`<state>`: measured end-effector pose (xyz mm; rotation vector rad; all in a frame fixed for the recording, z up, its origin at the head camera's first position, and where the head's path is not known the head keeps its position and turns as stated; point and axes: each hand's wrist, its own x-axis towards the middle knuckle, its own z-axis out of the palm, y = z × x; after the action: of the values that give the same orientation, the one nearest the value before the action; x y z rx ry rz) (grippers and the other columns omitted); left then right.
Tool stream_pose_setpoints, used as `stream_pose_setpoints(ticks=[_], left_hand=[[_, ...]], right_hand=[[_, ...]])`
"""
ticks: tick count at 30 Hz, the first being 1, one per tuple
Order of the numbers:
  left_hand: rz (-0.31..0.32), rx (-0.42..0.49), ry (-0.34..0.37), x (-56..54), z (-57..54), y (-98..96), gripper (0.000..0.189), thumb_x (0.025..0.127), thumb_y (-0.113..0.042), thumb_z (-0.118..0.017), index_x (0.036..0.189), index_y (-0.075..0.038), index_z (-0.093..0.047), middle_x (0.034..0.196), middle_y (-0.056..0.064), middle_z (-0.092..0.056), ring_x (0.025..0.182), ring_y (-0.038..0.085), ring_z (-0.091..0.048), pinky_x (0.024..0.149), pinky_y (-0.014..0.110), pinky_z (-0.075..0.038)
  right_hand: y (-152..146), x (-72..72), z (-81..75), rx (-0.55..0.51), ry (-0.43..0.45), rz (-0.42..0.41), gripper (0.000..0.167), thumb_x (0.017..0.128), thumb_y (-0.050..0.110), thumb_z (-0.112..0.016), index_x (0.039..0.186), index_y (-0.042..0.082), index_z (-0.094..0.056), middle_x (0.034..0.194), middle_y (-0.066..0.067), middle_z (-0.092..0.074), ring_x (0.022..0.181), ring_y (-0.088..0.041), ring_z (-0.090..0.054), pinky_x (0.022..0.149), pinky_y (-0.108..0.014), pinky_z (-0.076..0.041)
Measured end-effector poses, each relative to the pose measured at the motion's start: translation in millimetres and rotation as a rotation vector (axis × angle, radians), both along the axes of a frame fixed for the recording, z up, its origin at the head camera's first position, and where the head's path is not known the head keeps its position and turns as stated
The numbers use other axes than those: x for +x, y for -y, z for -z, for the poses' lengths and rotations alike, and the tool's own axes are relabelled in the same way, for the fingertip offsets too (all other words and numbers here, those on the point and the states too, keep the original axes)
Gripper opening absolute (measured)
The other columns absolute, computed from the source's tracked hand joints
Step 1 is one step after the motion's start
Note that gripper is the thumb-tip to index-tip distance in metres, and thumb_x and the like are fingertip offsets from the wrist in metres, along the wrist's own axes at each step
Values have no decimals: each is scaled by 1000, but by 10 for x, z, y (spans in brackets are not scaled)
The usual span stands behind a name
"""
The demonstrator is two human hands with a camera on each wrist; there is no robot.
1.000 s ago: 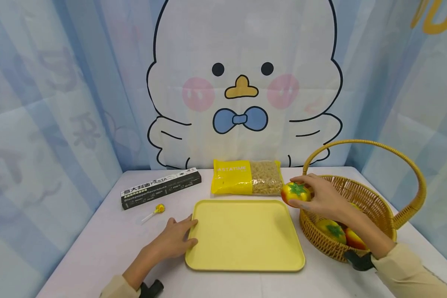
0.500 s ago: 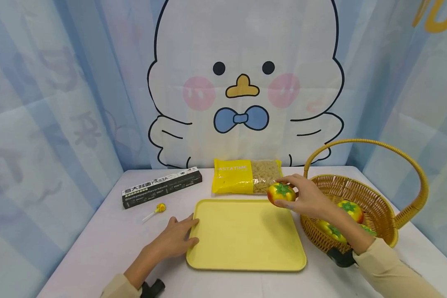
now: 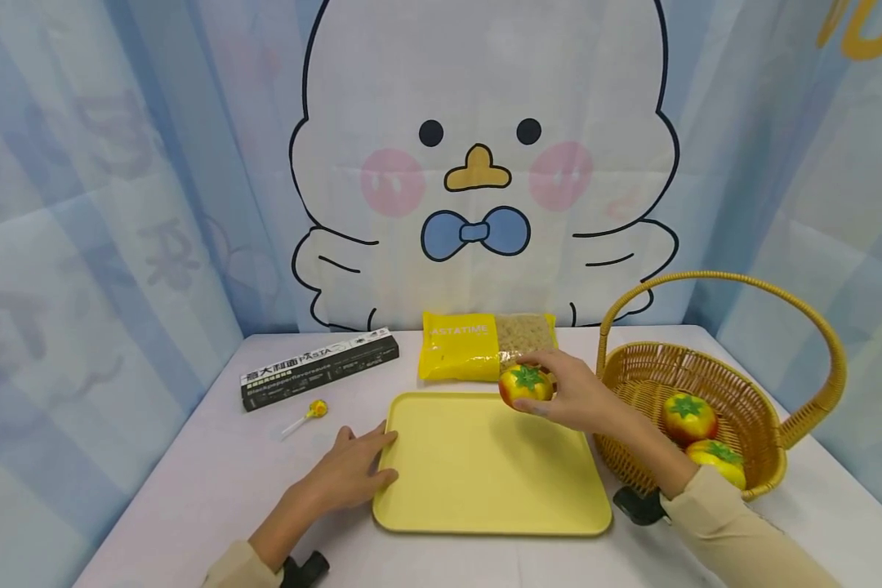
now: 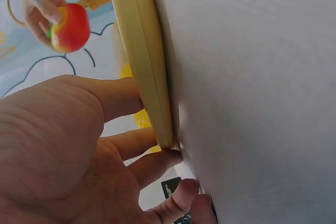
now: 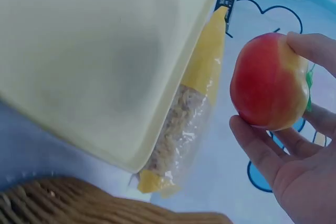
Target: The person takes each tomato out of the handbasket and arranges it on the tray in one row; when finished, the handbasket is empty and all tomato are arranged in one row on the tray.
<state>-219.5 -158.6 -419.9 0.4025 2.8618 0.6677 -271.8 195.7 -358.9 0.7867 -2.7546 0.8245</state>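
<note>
My right hand [image 3: 575, 394] holds a red-and-yellow toy tomato [image 3: 525, 386] with a green star-shaped top, above the far right part of a pale yellow tray [image 3: 485, 465]. Thumb and fingertips grip the tomato from its sides in the right wrist view, and its red underside [image 5: 265, 85] shows there. My left hand [image 3: 349, 474] rests at the tray's left edge, its thumb and fingers spread along the rim. Up close in the left wrist view, these fingers touch the tray's side [image 4: 144, 51]. The tray lies flat on the table.
A wicker basket [image 3: 764, 408] with a tall handle stands on the right, with toy tomatoes [image 3: 689, 416] inside. Behind the tray lies a yellow pasta bag [image 3: 459, 347]. A black pasta box [image 3: 319, 371] and a lollipop [image 3: 309, 415] lie at the left.
My right hand has carried the tomato leftward from the basket's rim to over the tray. The tray and my left hand have shifted slightly to the right.
</note>
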Motion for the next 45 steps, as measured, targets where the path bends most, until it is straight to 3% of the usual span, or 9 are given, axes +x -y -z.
stream_pose_setpoints(ticks=[5,17,45], left_hand=[[1,-4,2,8,-4,7,61,98,-30,-76,152,-9,-57,169,11,-43,100,24,-39,81,38,-36],[9,-25,-8,-13,16,2,62,97,-33,-76,153,-11,-58,169,9,-44,101,23,-41,81,38,-38],[1,-42,-6,-9,2,2,63,97,-35,-77,153,-14,-58,169,7,-44,101,23,-42,76,35,-38]], right_hand=[[97,-57,75,-3,5,-18,56,91,25,-85,139,5,-65,131,-19,-67,106,-28,-64,84,-41,-57],[365,-131,228,0,12,-41,58,90,27,-86,136,0,-65,132,-20,-70,112,-34,-67,90,-47,-58],[930,-239,369,-22,88,-120,59,89,25,-85,138,0,-65,137,-18,-70,120,-34,-66,102,-50,-55]])
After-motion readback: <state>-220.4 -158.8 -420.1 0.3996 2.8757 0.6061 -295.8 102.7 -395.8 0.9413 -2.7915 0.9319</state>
